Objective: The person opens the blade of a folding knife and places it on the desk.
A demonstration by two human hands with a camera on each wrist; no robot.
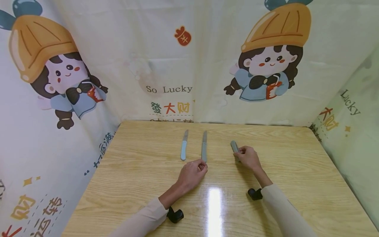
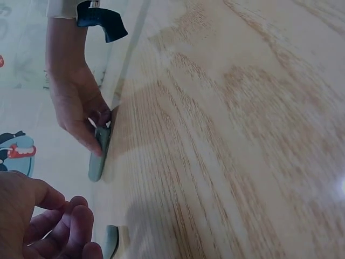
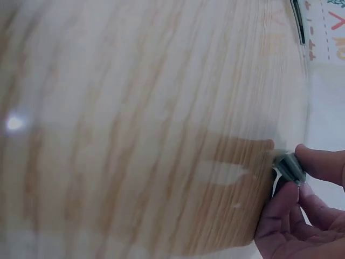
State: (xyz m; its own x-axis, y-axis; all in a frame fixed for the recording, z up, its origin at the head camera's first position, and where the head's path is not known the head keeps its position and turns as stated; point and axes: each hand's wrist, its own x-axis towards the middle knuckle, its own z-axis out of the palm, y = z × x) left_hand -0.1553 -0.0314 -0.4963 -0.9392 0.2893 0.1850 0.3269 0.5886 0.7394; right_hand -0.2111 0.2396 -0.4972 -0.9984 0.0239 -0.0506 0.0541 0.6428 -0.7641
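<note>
My right hand (image 1: 248,158) pinches a closed grey-green folding knife (image 1: 234,144) between thumb and fingers, low over the table. No blade shows out of its handle. The right wrist view shows one end of this folding knife (image 3: 291,168) between the fingertips. Left of it lies a grey-handled knife (image 1: 204,151), blade pointing away. Just at its near end is my left hand (image 1: 192,172); in the left wrist view the loosely curled left hand (image 2: 48,221) holds nothing and is apart from the grey handle (image 2: 111,240). Farther left lies a light-blue-handled knife (image 1: 184,149), blade also pointing away.
The wooden table (image 1: 133,184) reaches a cloth backdrop (image 1: 213,105) with printed cartoon figures and lettering at the back and sides. A bright light reflection lies on the tabletop in front. Black wrist mounts (image 1: 175,215) stick out beside both sleeves.
</note>
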